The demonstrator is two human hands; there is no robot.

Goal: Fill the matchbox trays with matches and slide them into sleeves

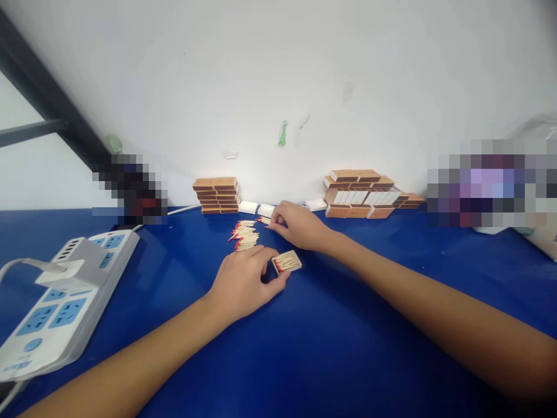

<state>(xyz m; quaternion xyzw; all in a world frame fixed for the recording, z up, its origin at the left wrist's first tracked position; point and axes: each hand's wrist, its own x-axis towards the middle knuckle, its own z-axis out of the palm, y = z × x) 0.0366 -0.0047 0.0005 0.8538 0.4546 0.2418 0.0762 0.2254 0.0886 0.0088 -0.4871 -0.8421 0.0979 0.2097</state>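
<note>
My left hand (243, 277) grips a small white matchbox tray (297, 266) between thumb and fingers. Red-headed matches (285, 262) fill the tray, heads toward the hand. Farther back, my right hand (300, 225) is closed in a pinch on a few matches (264, 220); how many are in its fingers is hidden. Loose matches (244, 237) lie in a pile on the blue table, just beyond my left hand. Against the wall, white trays (248, 207) rest in a row, one of them partly behind the right fingertips.
Matchboxes (216, 195) are stacked at the back left. A larger stack of matchboxes (359, 194), with white tray ends showing, stands at the back right. A power strip (82, 325) with a plugged-in cable occupies the left side. The white wall (261, 87) bounds the blue table (348, 348).
</note>
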